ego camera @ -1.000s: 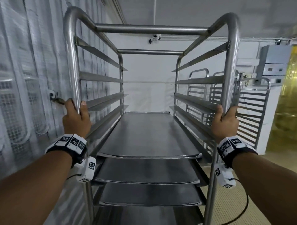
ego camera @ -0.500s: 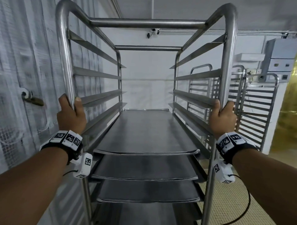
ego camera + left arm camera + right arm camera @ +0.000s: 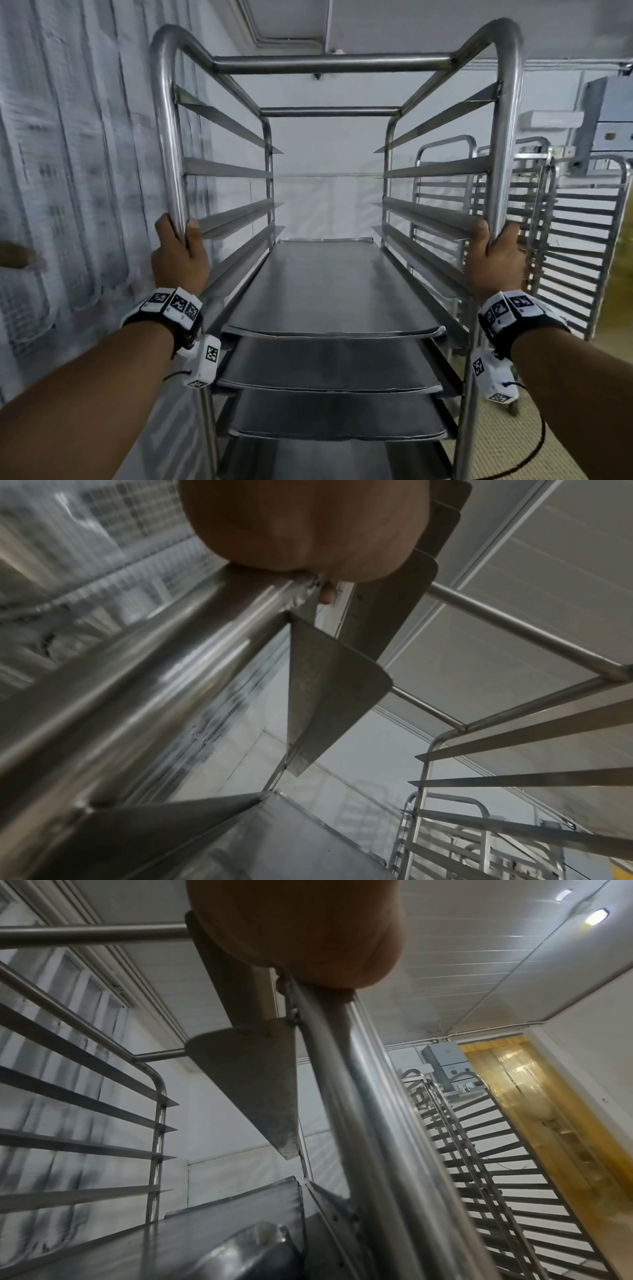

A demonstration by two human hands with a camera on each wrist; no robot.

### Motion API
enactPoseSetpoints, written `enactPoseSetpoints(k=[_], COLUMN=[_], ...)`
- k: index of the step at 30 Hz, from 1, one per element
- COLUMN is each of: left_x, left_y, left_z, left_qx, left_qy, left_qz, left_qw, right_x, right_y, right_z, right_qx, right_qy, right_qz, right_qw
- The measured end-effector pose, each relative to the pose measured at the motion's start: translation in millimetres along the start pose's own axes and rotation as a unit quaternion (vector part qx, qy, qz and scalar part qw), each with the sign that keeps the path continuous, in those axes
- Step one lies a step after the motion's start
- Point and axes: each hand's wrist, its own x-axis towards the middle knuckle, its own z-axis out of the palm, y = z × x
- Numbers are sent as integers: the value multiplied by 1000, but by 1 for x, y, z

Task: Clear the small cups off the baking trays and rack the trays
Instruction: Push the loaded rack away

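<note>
Steel tubing makes up the frame of the trolley rack, and it is gripped at both near uprights. The left upright is clasped by the left hand, fingers wrapped round the far side of the tube and thumb laid up its inner face. The right upright is held the same way by the right hand. In both wrist views only the heel of each hand is shown pressed to the tube, so the finger wrap is read from the head view.

A grip at mid-height on both posts is judged to be for wheeling or steering the rack, since equal purchase on each side keeps a tall frame from twisting or tipping.

Three baking trays are plainly seen, slid onto the side runners one above another in the lower part of the rack; the edge of what may be a fourth is glimpsed beneath, too dark to be sure. Above them, four pairs of empty runners are counted. No small cups can be seen on any tray or elsewhere, so that part of the job is judged done, with the trays already racked.

At the far right, at least two more empty racks are parked side by side. A yellow strip curtain is visible beyond them in the right wrist view.
</note>
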Motion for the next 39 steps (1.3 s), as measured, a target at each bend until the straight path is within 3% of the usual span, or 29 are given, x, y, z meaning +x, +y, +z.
enactPoseSetpoints(k=[11, 20, 25, 39], left_x=[59, 75, 91, 161], left_y=[-60, -77, -96, -169], left_z=[116, 218, 272, 406], left_qx=[-7, -6, 13, 17], left_qy=[-11, 16, 38, 28], left_qz=[-34, -21, -11, -10], left_qw=[999, 1000, 999, 999], right_x=[54, 115, 141, 203], right_y=[46, 103, 119, 161], right_z=[133, 222, 264, 415], right_qx=[6, -23, -15, 14], right_qy=[-4, -12, -30, -33], right_qz=[-10, -28, 1, 10], right_qw=[1000, 999, 999, 999])
